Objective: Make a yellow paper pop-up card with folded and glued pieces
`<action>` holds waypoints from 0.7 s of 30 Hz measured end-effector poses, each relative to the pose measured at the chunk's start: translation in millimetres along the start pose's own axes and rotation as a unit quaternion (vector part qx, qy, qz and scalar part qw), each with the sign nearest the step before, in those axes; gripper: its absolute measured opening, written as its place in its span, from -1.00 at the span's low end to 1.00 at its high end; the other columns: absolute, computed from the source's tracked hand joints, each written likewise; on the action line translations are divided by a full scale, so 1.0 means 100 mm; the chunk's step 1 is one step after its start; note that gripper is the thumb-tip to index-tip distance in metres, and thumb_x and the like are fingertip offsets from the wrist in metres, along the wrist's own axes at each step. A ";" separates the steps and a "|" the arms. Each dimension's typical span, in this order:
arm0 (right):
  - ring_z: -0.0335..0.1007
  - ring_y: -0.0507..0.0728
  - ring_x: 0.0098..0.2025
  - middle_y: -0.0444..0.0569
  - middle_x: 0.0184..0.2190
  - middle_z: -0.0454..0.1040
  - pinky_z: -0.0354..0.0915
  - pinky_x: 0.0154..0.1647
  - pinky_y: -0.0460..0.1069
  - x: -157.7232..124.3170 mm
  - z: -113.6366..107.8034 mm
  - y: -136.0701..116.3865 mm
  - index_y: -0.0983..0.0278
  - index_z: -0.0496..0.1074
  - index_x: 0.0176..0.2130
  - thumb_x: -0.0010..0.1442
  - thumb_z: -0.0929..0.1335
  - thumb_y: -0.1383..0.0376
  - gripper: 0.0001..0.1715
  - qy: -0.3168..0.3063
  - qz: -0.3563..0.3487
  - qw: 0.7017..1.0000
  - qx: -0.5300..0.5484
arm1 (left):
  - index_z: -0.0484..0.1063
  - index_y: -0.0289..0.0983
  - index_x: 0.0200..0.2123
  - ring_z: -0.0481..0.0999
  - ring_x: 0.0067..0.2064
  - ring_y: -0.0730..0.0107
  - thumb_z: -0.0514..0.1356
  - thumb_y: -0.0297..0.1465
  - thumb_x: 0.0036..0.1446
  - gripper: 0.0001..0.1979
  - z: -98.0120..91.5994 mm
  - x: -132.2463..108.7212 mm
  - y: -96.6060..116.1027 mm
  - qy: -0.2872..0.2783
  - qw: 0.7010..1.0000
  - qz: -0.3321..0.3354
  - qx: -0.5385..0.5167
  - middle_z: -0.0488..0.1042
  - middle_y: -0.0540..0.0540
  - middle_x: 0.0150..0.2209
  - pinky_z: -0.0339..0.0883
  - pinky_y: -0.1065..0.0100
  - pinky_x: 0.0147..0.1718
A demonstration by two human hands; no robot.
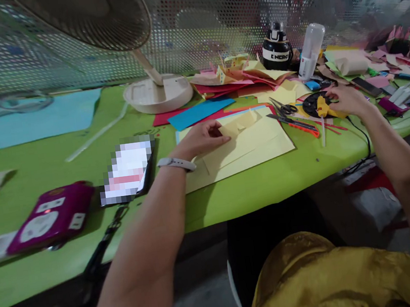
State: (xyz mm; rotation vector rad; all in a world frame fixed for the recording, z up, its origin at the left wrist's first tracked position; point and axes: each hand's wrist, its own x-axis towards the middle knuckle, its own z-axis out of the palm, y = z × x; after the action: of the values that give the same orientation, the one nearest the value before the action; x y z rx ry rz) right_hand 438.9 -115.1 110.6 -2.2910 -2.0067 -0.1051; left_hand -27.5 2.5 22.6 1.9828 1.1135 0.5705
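Note:
My left hand [203, 138] rests on pale yellow paper sheets [275, 147], its fingers loosely bent and the thumb apart from them. Just beyond its fingertips, a small folded yellow paper strip [249, 120] stands up from the sheets. Over on the right, my right hand [346, 99] is closed on a yellow glue gun [322, 107], whose body lies over a round black dish [310, 105]; my palm hides part of the grip. Between the hands lie black scissors [286, 108] and an orange-handled utility knife [299, 126].
Left of the paper are a phone [128, 170] and a purple device [53, 214]. A white fan base [158, 94] stands behind, beside piled coloured paper [236, 77]. A black bottle [276, 50] and a clear bottle [311, 53] stand farther back. A black cord [363, 134] hangs over the edge.

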 end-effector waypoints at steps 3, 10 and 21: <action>0.52 0.42 0.08 0.27 0.09 0.60 0.37 0.01 0.17 -0.01 0.10 0.04 0.31 0.51 0.13 0.13 0.46 0.25 -0.43 -0.056 0.024 0.995 -0.078 | 0.44 -0.20 -0.29 0.47 -0.35 0.30 0.42 -0.10 -0.14 -0.58 0.00 0.00 0.02 -0.007 1.000 -0.003 -0.004 0.50 -0.01 -0.41 0.34 0.30 -0.35; 0.40 0.33 -0.06 0.34 0.04 0.46 0.22 -0.15 0.12 -0.09 0.29 0.00 0.30 0.47 0.04 0.11 0.48 0.34 -0.52 -0.017 0.000 0.997 -0.073 | 0.46 -0.22 -0.17 0.46 -0.35 0.31 0.45 -0.17 -0.19 -0.51 0.01 -0.02 0.07 0.006 1.000 -0.006 -0.028 0.47 0.01 -0.42 0.32 0.30 -0.35; 0.35 0.47 0.12 0.47 0.17 0.38 0.17 -0.04 0.22 -0.23 0.42 -0.04 0.32 0.43 0.18 0.21 0.41 0.33 -0.46 0.066 0.039 0.997 -0.032 | 0.52 -0.22 -0.18 0.47 -0.36 0.32 0.44 -0.08 -0.17 -0.50 -0.05 0.04 -0.01 0.030 0.999 -0.002 0.030 0.53 -0.01 -0.41 0.27 0.31 -0.37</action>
State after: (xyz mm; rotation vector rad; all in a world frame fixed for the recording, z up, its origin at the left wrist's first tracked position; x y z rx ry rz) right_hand 431.7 -132.2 66.8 -2.3290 -1.8750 -0.3114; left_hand -29.4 7.7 24.6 2.0262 1.1838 0.6050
